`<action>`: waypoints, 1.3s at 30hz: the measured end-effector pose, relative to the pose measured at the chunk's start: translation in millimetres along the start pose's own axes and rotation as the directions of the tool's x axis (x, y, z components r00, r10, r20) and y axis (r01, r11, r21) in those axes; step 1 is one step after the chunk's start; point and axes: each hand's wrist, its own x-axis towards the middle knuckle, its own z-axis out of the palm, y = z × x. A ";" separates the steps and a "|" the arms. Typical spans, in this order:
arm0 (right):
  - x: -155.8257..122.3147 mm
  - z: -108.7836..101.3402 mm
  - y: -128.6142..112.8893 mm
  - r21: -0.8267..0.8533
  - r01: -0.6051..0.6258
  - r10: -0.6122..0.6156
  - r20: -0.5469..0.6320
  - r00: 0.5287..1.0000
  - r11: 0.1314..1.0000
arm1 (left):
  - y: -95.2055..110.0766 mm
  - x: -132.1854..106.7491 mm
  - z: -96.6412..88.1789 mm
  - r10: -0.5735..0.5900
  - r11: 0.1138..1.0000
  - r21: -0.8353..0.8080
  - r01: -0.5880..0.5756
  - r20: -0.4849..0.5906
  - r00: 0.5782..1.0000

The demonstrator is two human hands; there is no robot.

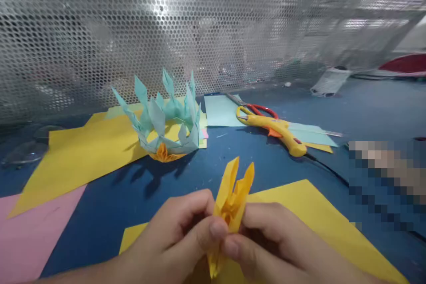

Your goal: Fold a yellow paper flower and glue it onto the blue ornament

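Between my two hands is a folded yellow-orange paper piece [233,195] with two pointed tips standing up. My left hand [186,230] pinches it from the left, thumb on the near face. From the other side my right hand [266,239] grips it, its thumb close to the left thumb. Under both hands lies a yellow paper sheet [299,204]. Farther back stands a light teal folded-paper crown [158,120] with several pointed spikes, and an orange folded paper piece [163,153] sits at its front base.
A yellow glue gun [276,128] with a black cord lies at right beside red-handled scissors [262,110]. Light blue paper [221,111], a large yellow sheet [83,151] and pink paper [36,239] cover parts of the blue table. Perforated metal mesh [213,31] stands behind.
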 end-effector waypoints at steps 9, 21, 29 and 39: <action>-6.1 -1.5 4.1 -0.046 0.004 -0.005 -0.024 1.000 0.999 | 2.6 2.9 4.6 -0.060 0.982 -0.182 0.049 -0.057 0.997; 10.9 -7.7 6.3 0.332 0.064 -0.002 -0.184 0.983 0.941 | 9.2 3.7 5.9 -0.066 0.985 -0.161 0.053 -0.074 0.995; 7.5 -4.5 2.9 0.423 0.040 -0.001 -0.091 0.996 0.905 | 8.6 6.3 3.5 -0.111 0.984 -0.157 0.090 -0.135 0.985; 9.2 -5.5 1.5 0.394 0.058 -0.009 -0.125 0.992 0.917 | 8.0 6.0 1.6 -0.051 0.965 -0.263 0.016 -0.125 0.991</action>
